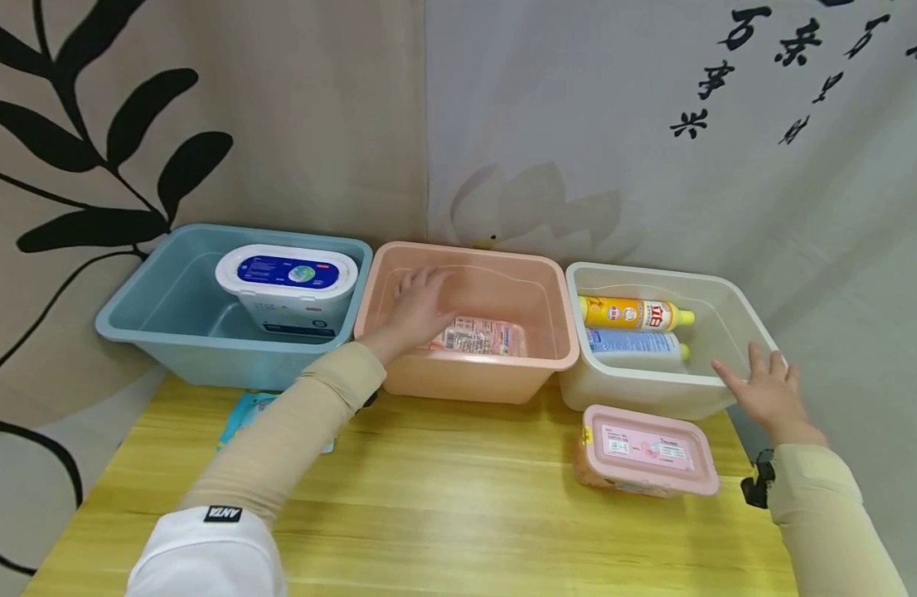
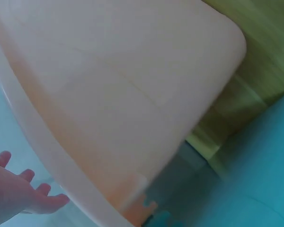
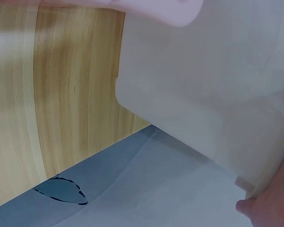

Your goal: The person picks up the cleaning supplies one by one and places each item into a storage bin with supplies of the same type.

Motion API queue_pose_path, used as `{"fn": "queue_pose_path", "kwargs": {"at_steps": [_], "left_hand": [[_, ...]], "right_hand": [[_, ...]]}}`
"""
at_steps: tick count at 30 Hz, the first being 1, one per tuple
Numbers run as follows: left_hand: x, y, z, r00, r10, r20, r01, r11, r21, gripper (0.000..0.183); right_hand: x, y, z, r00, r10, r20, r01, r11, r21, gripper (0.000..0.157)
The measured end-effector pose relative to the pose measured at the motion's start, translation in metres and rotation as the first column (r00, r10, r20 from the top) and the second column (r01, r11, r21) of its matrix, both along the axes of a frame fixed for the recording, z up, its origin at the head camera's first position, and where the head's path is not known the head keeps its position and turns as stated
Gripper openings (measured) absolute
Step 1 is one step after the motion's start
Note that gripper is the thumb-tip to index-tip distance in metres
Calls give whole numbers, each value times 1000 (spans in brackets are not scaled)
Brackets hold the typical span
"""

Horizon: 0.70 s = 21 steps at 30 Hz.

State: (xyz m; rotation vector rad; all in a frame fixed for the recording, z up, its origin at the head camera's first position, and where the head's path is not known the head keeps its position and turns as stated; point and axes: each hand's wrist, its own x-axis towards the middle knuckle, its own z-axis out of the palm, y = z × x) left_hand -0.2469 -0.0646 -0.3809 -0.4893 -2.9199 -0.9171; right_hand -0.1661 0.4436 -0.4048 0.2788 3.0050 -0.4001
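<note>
My left hand [image 1: 414,313] reaches over the salmon-pink bin [image 1: 473,385], its fingers extended and nothing held. Below it, inside the bin, lies a pink printed plastic pack [image 1: 482,337]. In the left wrist view the left hand [image 2: 16,194] appears beyond the bin's rim [image 2: 52,137]. My right hand [image 1: 773,401] is spread at the front right corner of the white bin [image 1: 652,393], and whether it touches the rim I cannot tell. That bin holds a yellow bottle [image 1: 633,314] and a white-and-blue bottle [image 1: 633,343], both lying down.
A pink-lidded box [image 1: 648,449] sits on the wooden table [image 1: 443,497] before the white bin. At left, the blue bin [image 1: 205,352] contains a white tub [image 1: 290,286] with a dark blue label. My left forearm partly covers a light-blue packet [image 1: 244,414].
</note>
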Motion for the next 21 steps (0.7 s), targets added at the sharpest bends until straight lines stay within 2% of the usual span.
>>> {"fn": "queue_pose_path", "kwargs": {"at_steps": [8, 15, 21], "left_hand": [[5, -17, 2, 999, 33, 11, -33, 999, -1, 65], [12, -30, 4, 1000, 18, -23, -18, 1000, -6, 65], [22, -46, 4, 998, -12, -55, 13, 1000, 27, 62]], "right_hand": [[-1, -1, 2, 1000, -3, 6, 3, 1000, -1, 90], [-1, 1, 0, 1000, 2, 7, -2, 1000, -1, 90], [0, 2, 0, 1000, -1, 23, 1, 1000, -8, 90]]}}
